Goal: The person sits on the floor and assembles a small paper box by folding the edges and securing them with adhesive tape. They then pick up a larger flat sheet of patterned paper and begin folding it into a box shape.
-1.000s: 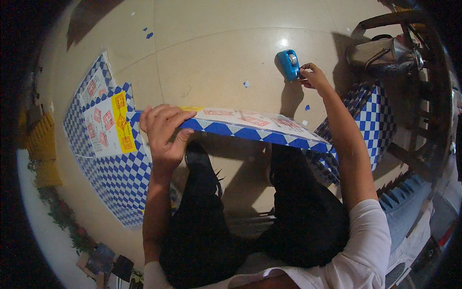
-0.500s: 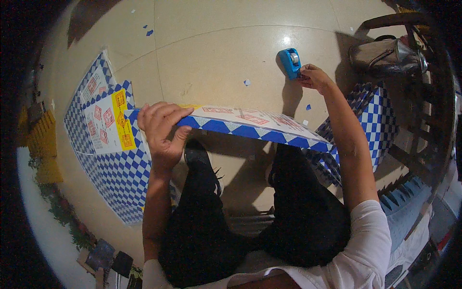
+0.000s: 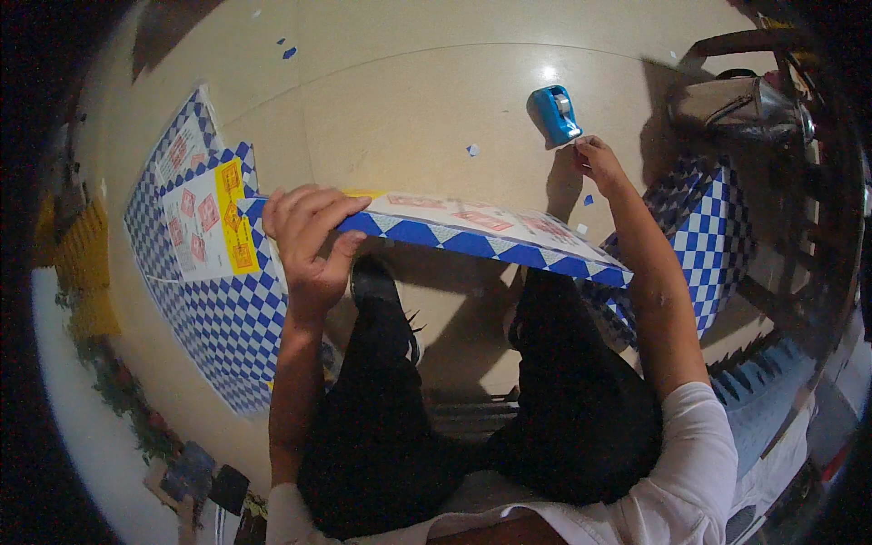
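My left hand (image 3: 313, 238) grips the left end of a flat blue-and-white checkered panel (image 3: 490, 243), thumb on the near edge and fingers over the top. The panel stands across above my knees, its long edge facing me, with red marks and a yellow strip on its far face. My right hand (image 3: 599, 163) reaches past the panel's right end. Its thumb and fingers pinch at the front tip of a blue tape dispenser (image 3: 545, 113), where the tape comes off. The tape itself is hardly visible. The dispenser rests on the floor with its roll showing.
More checkered sheets (image 3: 227, 309) lie on the floor at left. Another checkered piece (image 3: 708, 245) stands at right, beside a metal watering can or kettle (image 3: 727, 107) and a dark wooden frame (image 3: 822, 209). Small blue and white paper scraps (image 3: 472, 151) dot the floor (image 3: 400, 109).
My right hand has drawn slightly back from the dispenser, its fingers now pinched at the dispenser's tip. The dispenser has turned a little. My left hand keeps its grip on the panel.
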Motion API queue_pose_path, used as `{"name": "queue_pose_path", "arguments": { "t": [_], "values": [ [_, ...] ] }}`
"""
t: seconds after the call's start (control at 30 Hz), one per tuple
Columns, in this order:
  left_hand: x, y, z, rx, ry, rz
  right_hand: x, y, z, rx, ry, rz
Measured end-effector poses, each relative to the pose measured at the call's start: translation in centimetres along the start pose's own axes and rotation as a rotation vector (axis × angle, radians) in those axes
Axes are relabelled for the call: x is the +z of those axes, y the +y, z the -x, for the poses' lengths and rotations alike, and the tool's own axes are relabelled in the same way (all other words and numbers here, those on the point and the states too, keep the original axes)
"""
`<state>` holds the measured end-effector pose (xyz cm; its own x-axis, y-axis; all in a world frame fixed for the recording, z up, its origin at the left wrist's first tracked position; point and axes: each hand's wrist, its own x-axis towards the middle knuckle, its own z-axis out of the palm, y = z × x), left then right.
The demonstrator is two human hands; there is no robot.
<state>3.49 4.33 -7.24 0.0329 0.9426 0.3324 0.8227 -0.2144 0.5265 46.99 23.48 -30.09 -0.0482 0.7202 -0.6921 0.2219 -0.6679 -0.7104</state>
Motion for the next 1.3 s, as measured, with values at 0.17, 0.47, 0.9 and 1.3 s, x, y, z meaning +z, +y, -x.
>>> {"name": "queue_pose_path", "arguments": {
  "t": [0.17,0.47,0.9,1.3],
  "values": [
    [0.0,-0.2,0.1,-0.014,-0.024,0.022,0.4,0.4,-1.9,-0.137,0.209,0.477],
    [-0.2,-0.2,-0.5,-0.009,-0.02,0.053,-4.4,4.0,-3.1,-0.055,0.128,0.678],
    [0.5,-1.0,-0.1,0.023,0.095,0.098,20.6,-23.9,21.4,-0.847,-0.939,0.985],
    [0.9,-1.3,0.5,0.008,0.109,0.079,23.1,-23.3,21.7,-1.05,-0.84,1.208]
  ]
}}
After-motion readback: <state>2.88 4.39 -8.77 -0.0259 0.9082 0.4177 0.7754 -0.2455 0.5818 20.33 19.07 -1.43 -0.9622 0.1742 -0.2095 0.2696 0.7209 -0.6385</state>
